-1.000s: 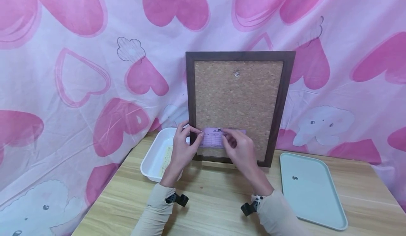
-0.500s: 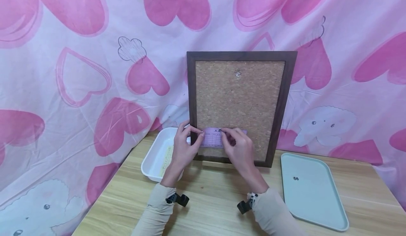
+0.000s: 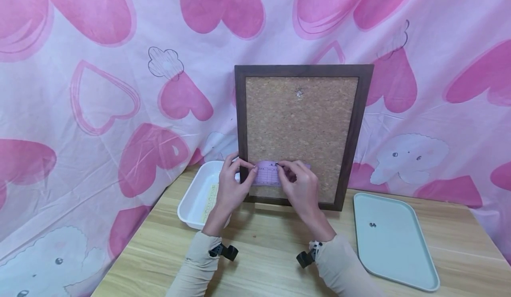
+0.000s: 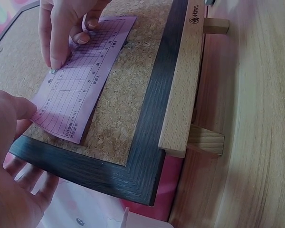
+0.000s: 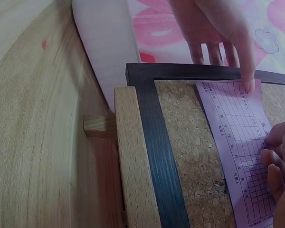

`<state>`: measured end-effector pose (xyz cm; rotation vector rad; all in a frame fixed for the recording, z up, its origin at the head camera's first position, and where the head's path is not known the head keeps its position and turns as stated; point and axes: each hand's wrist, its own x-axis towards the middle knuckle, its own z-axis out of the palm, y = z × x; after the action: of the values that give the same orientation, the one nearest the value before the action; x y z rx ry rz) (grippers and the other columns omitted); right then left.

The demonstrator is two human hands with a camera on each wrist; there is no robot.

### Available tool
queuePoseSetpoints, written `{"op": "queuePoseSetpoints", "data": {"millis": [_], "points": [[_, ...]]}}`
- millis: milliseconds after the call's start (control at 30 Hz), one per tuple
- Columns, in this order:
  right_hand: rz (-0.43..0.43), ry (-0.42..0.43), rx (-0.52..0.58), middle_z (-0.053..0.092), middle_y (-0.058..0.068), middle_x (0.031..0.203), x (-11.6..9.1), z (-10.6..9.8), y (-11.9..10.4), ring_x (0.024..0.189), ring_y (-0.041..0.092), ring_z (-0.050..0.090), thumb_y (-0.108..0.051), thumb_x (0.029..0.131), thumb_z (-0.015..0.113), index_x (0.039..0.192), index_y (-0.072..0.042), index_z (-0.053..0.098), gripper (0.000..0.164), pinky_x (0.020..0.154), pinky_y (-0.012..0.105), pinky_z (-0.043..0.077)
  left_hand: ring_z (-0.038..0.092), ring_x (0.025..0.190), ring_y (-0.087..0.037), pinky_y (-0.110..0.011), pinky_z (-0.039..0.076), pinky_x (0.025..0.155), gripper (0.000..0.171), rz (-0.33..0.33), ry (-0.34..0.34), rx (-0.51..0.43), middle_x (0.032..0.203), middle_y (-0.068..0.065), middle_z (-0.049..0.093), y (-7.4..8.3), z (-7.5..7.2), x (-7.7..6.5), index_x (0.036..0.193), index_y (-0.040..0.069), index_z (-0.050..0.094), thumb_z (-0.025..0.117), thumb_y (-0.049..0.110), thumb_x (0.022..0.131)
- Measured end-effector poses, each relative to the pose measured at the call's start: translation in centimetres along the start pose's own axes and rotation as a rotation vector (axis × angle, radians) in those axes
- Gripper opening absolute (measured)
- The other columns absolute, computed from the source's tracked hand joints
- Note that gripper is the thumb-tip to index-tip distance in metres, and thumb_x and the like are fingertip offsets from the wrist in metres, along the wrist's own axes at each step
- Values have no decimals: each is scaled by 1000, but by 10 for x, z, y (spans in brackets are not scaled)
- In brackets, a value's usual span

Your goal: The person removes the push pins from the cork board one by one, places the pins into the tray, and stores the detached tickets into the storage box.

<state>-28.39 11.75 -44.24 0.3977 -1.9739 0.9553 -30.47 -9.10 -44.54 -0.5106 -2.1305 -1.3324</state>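
Observation:
A purple printed receipt slip (image 3: 266, 176) lies across the lower part of a cork board (image 3: 301, 124) in a dark wooden frame. My left hand (image 3: 232, 182) pinches the slip's left end between thumb and forefinger. In the left wrist view, that hand's other fingers reach behind the frame's edge (image 4: 85, 175). At the slip's upper edge, my right hand (image 3: 301, 185) pinches a small pushpin (image 4: 53, 71), mostly hidden by the fingertips. Whether its point is in the cork cannot be seen.
A white basin (image 3: 187, 206) with a yellow printed slip (image 3: 210, 201) stands left. On the right, a pale green tray (image 3: 395, 248) bears a few tiny dark pieces (image 3: 372, 225). Clear pins (image 3: 299, 93) sit high on the cork. A wooden ledge (image 4: 180, 95) supports the board.
My right wrist has shifted slightly left, and its fingertips have closed in over the pushpin, which shows less now. The left hand and slip stay in place.

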Motion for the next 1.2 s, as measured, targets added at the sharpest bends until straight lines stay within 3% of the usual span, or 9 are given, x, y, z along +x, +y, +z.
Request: {"op": "queuePoseSetpoints", "data": {"millis": [833, 1200], "points": [[1, -7, -22, 75, 2, 85, -1, 2, -2, 66, 12, 69, -7, 93, 82, 99, -9, 81, 6, 59, 27, 59, 55, 143, -23, -52, 44, 121, 8, 4, 4, 12, 133, -8, 66, 0, 2, -2, 96, 19, 76, 82, 25, 97], [16, -60, -33, 75, 3, 87, 2, 3, -3, 67, 13, 69, -12, 94, 84, 98, -8, 78, 9, 59, 28, 60, 56, 141, -23, -51, 46, 118, 7, 13, 7, 3, 134, -8, 66, -2, 2, -1, 96, 19, 76, 82, 24, 97]]}}
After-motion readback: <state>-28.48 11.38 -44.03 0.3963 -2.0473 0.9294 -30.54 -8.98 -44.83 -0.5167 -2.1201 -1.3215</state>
